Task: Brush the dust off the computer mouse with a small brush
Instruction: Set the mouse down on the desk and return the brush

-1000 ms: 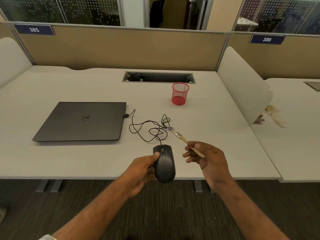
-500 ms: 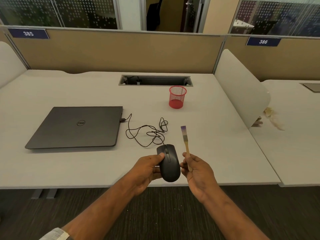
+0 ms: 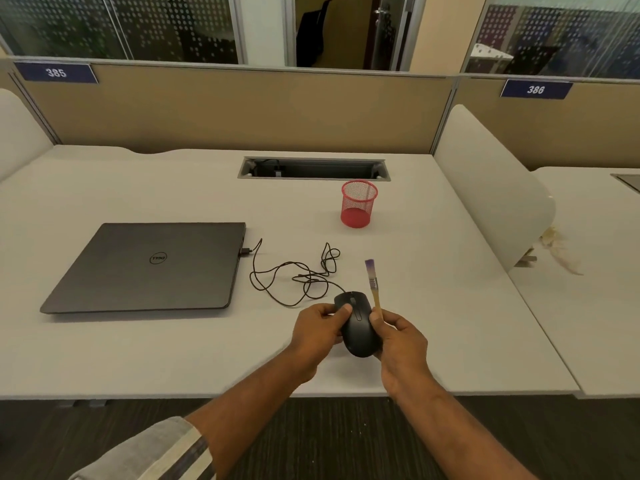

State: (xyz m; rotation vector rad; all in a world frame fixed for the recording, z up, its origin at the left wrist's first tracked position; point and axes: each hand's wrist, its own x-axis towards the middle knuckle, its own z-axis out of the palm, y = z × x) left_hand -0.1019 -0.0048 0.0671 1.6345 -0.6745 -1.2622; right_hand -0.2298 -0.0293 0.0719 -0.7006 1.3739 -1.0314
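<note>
Left hand [image 3: 317,332]: fingers curled round the mouse's left side, thumb on top.
Mouse [image 3: 358,329]: black, gripped between both hands above the desk [image 3: 173,355] edge.
Right hand [image 3: 401,344]: fingers pinch the brush handle, touching the mouse's right side.
Brush [image 3: 373,285]: upright, bristles above the fingertips.
Cable [image 3: 294,275]: tangled beyond the fingers, plugged into the closed laptop [image 3: 149,266].

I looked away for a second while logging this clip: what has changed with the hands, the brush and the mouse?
The right hand swung the small wooden-handled brush from pointing left over the cable to upright, and closed in beside the black computer mouse. The left hand kept its grip on the mouse. Bristles are not touching it yet.
</note>
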